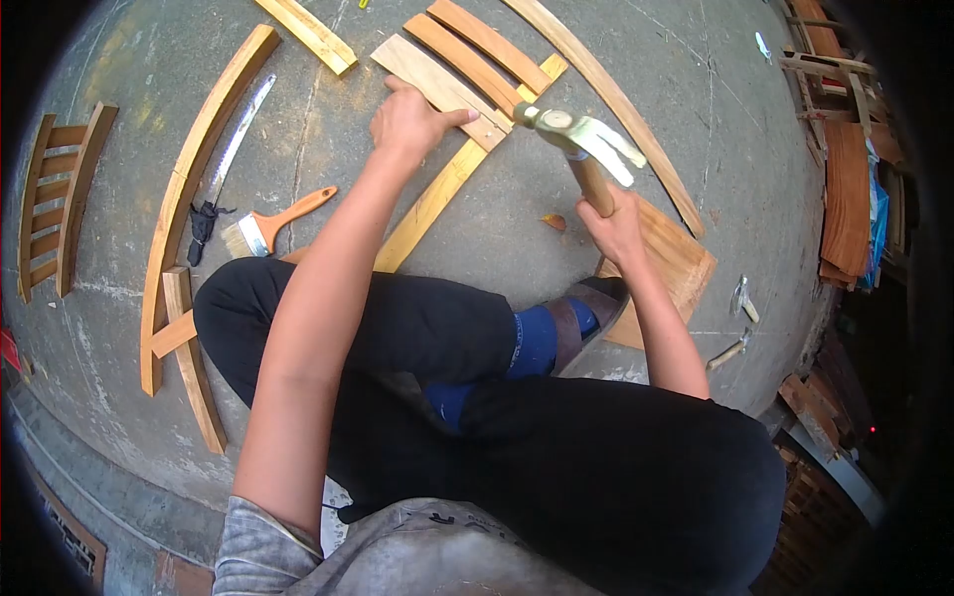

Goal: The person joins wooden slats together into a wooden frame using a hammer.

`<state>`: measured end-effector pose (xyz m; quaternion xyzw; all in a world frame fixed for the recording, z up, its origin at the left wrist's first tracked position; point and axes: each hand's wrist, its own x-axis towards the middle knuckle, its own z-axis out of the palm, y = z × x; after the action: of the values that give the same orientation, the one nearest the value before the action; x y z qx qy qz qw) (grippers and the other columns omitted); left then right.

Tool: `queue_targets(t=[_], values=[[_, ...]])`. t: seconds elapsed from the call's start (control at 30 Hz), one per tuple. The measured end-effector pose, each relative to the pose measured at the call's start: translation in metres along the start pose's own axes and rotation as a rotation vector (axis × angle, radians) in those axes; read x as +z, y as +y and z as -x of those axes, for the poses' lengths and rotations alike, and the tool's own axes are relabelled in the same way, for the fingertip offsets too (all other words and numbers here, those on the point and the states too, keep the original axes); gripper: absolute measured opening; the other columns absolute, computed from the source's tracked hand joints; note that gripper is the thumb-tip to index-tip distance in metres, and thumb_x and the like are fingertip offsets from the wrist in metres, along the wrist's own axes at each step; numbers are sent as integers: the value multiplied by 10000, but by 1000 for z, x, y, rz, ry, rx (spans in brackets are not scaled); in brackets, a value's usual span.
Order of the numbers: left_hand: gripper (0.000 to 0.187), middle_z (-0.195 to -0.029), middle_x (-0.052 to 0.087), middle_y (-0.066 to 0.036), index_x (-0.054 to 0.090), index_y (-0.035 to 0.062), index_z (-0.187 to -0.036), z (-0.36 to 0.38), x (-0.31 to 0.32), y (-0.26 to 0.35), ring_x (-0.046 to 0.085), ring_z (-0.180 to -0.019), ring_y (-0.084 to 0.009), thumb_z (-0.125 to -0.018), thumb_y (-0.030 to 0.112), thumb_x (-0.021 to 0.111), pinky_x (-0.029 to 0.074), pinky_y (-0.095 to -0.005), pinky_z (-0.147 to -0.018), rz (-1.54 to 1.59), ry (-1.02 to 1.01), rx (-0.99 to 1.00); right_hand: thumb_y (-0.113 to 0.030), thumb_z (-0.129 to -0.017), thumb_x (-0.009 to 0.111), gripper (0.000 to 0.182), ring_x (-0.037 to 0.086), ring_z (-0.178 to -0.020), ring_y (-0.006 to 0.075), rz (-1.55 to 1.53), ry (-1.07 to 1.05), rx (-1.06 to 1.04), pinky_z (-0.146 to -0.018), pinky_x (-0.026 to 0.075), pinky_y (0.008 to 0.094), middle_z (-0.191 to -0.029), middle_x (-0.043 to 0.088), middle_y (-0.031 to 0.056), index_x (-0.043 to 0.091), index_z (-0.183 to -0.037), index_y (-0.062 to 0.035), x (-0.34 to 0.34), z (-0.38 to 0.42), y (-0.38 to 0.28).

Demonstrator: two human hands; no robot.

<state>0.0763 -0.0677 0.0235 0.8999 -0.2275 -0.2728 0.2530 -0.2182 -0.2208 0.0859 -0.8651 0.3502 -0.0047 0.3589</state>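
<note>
My right hand (pixel 614 226) is wrapped round the wooden handle of a claw hammer (pixel 586 139), raised over the floor, its metal head near the end of a wooden slat (pixel 427 81). Small nail heads appear to show at that slat's near end. My left hand (pixel 405 117) presses on the slat's edge, thumb stretched along it, the other fingers partly hidden. Two more slats (pixel 465 62) lie alongside, and a yellowish wooden strip (pixel 437 204) runs under their near ends.
To the left lie a curved beam (pixel 204 159), a handsaw (pixel 241 134), a paintbrush (pixel 288 219) and a small slatted frame (pixel 62 199). A long curved piece (pixel 616 99) and a wooden board (pixel 666 263) are on the right. Stacked wood (pixel 845 199) stands at the far right.
</note>
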Motion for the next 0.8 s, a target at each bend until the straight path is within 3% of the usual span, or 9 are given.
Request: queue_targets(t=[0.1,0.13,0.23,0.33,0.43,0.53,0.6,0.8], values=[[1398,-1125,758,-329,299,-272,-1437,-4,-1,-1,779,-1076,-405,-667,695,951,624,-440,-918,11,-33,-1,-298,-887,747,340,724,-766,401,177,-164,138,-773,571,449,-847,733,238,749,-1058,-3,7,-6,-1],[1386,-1121,759,-329,309,-268,-1429,-4,1,-1,781,-1068,-406,-667,695,951,625,-442,-914,9,-10,13,-303,-887,749,345,726,-765,401,147,-166,142,-767,571,458,-837,741,226,750,-1049,2,6,-6,-2],[1355,-1112,761,-329,333,-257,-1409,0,1,-1,784,-1051,-411,-667,692,953,627,-448,-906,-16,38,30,-263,-897,720,360,681,-750,218,132,-91,79,-741,556,407,-788,710,165,742,-1067,53,-2,-1,-18],[1370,-1116,759,-333,319,-267,-1419,-1,2,0,782,-1054,-417,-669,687,955,626,-447,-910,-19,22,14,-259,-896,726,346,658,-732,201,-37,-43,34,-723,548,401,-770,686,145,734,-1055,49,-2,2,-7],[1441,-1127,754,-342,257,-298,-1463,-2,-1,-2,778,-1069,-422,-672,685,954,623,-441,-922,7,-19,2,-260,-889,739,330,728,-737,271,-79,13,23,-750,573,415,-770,716,205,750,-1046,30,10,3,3],[1472,-1124,752,-347,224,-310,-1480,-2,-2,2,775,-1075,-424,-675,681,954,622,-442,-926,-2,-20,-2,-217,-884,743,291,658,-718,165,98,-83,157,-706,551,371,-722,679,138,728,-1005,48,11,-3,-9],[1472,-1115,752,-348,221,-313,-1480,1,-2,2,776,-1070,-425,-676,679,955,622,-447,-924,-8,4,18,-219,-884,750,301,651,-722,156,56,-34,131,-700,547,367,-725,682,129,731,-1014,52,2,-1,-17],[1257,-1103,754,-347,386,-217,-1360,1,0,-1,779,-1068,-417,-674,665,962,622,-452,-923,13,29,19,-265,-884,754,356,714,-744,212,-59,0,104,-721,567,403,-771,734,171,746,-1031,59,3,5,5]])
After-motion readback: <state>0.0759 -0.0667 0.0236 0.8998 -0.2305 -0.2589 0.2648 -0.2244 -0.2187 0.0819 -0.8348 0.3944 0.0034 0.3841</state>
